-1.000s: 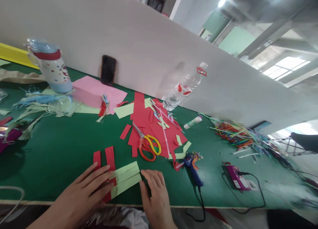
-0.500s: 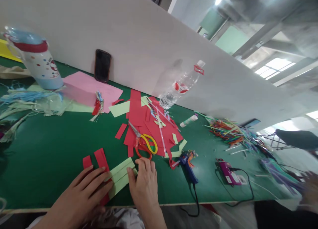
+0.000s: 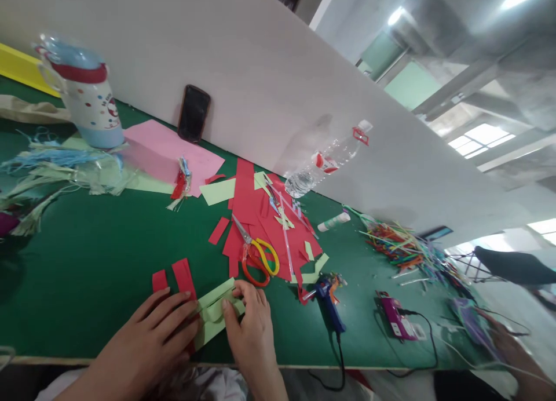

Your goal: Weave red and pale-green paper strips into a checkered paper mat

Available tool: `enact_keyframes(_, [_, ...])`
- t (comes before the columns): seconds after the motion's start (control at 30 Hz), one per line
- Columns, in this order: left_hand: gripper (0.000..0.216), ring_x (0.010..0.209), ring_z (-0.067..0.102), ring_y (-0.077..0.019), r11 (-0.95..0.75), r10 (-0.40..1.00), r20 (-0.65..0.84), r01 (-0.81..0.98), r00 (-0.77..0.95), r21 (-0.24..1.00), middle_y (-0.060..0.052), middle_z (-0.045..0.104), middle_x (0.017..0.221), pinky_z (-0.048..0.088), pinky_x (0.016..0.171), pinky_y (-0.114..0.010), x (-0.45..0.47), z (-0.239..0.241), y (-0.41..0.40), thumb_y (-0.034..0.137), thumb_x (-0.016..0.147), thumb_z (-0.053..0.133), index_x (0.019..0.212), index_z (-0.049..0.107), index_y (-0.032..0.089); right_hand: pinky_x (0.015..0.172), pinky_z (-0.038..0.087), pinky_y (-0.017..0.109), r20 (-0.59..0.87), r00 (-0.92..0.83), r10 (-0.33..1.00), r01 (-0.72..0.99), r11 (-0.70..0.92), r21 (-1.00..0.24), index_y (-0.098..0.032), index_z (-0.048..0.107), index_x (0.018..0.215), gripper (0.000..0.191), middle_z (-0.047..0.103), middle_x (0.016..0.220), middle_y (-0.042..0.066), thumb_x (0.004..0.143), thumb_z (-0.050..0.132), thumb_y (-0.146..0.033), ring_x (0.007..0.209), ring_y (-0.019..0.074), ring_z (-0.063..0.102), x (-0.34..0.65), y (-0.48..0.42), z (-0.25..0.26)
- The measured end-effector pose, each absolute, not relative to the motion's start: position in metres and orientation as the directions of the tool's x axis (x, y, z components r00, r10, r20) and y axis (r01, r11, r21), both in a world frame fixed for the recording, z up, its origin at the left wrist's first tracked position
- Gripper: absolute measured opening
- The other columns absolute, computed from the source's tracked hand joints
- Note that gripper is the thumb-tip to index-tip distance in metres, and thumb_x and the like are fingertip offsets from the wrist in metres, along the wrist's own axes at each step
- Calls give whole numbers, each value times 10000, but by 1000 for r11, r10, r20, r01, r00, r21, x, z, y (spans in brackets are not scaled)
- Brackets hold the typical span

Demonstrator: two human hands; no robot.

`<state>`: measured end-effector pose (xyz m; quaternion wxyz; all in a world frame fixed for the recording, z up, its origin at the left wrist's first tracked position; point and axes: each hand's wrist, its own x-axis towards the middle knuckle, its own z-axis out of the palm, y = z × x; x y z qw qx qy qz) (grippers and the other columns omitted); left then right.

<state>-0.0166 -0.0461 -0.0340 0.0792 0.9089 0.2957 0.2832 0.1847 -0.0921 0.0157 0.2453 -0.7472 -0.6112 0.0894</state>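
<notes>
My left hand [image 3: 150, 340] lies flat with fingers spread, pressing down on red paper strips [image 3: 185, 277] and the left end of light green paper strips [image 3: 215, 314] near the table's front edge. My right hand [image 3: 249, 325] pinches the right end of the green strips between thumb and fingers, and the paper bows up slightly there. Orange and yellow scissors [image 3: 256, 256] lie just beyond my right hand on a pile of red paper scraps [image 3: 264, 221].
On the green table [image 3: 99, 256]: a blue glue gun [image 3: 330, 299] with cord, purple device [image 3: 395, 323], glue stick [image 3: 333, 221], tipped water bottle [image 3: 324, 163], colourful sticks [image 3: 403, 247], pink paper [image 3: 167, 155], phone [image 3: 194, 114] against the white wall, spotted jug [image 3: 89, 102], tassels [image 3: 56, 169]. Another person's hand [image 3: 504, 343] is at right.
My right hand has moved left onto the green strips and pinched their end, lifting it. My left hand stays pressed on the strips. Another person's hand has come into view at right.
</notes>
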Motion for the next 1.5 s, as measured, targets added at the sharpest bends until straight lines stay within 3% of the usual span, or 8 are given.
enact_keyframes(0.1, [296, 1134, 568, -162, -804, 594, 459, 496, 660, 327, 46, 711, 1137, 194, 1150, -360, -16, -35, -47, 518, 973, 459, 1079, 678, 349, 764, 482, 365, 140, 241, 960, 871, -150, -467, -228, 558, 1182, 370, 670, 889, 31, 820, 615, -181, 867, 250, 637, 184, -93, 15])
enact_keyframes(0.33, [279, 1133, 564, -176, -794, 607, 448, 489, 656, 361, 67, 709, 1144, 177, 1145, -376, -14, -39, -47, 550, 951, 487, 1044, 684, 375, 793, 455, 467, 168, 261, 951, 941, -211, -265, -236, 529, 1258, 458, 669, 1123, 136, 817, 652, -257, 1054, 374, 593, 182, -97, 11])
enact_keyframes(0.5, [275, 1149, 558, -183, -791, 612, 452, 480, 649, 380, 76, 703, 1170, 164, 1151, -389, -14, -40, -48, 539, 960, 479, 1080, 676, 389, 760, 443, 452, 124, 217, 968, 950, -181, -254, -252, 535, 1239, 427, 684, 1046, 104, 824, 626, -211, 984, 349, 609, 182, -95, 13])
enact_keyframes(0.8, [265, 1117, 572, -183, -803, 596, 457, 478, 660, 356, 74, 708, 1146, 182, 1126, -391, -16, -32, -44, 551, 934, 524, 1074, 682, 391, 877, 384, 449, 116, 225, 967, 909, -166, -382, -269, 601, 1088, 279, 666, 838, 20, 841, 579, -141, 888, 269, 615, 182, -92, 7])
enact_keyframes(1.0, [252, 1127, 568, -180, -804, 594, 458, 475, 661, 357, 63, 694, 1137, 211, 1122, -394, -16, -31, -44, 540, 941, 512, 1076, 676, 404, 840, 421, 385, 164, 222, 961, 910, -144, -389, -247, 640, 955, 138, 661, 814, 20, 872, 576, -158, 839, 229, 620, 182, -92, 9])
enact_keyframes(1.23, [357, 1096, 585, -230, -822, 568, 487, 432, 664, 370, 28, 712, 1126, 279, 1057, -437, -20, -33, -44, 493, 1002, 362, 1071, 695, 384, 749, 501, 305, 152, 246, 957, 816, -120, -566, -214, 628, 1030, 193, 637, 861, 45, 912, 480, -174, 822, 194, 621, 176, -92, 32])
enact_keyframes(1.37, [310, 1091, 582, -221, -821, 570, 487, 438, 662, 367, 25, 705, 1122, 298, 1047, -419, -19, -30, -44, 470, 991, 410, 1071, 695, 378, 734, 538, 252, 51, 303, 952, 691, -182, -699, -200, 615, 1142, 244, 695, 979, 70, 944, 489, -264, 861, 174, 678, 178, -90, 34])
enact_keyframes(1.5, [279, 1086, 583, -207, -805, 593, 462, 467, 660, 366, 34, 712, 1114, 283, 1054, -405, -17, -29, -44, 476, 979, 450, 1080, 691, 379, 798, 554, 252, -13, 307, 952, 637, -215, -740, -180, 607, 1214, 323, 724, 1069, 97, 940, 521, -327, 961, 192, 704, 183, -89, 33])
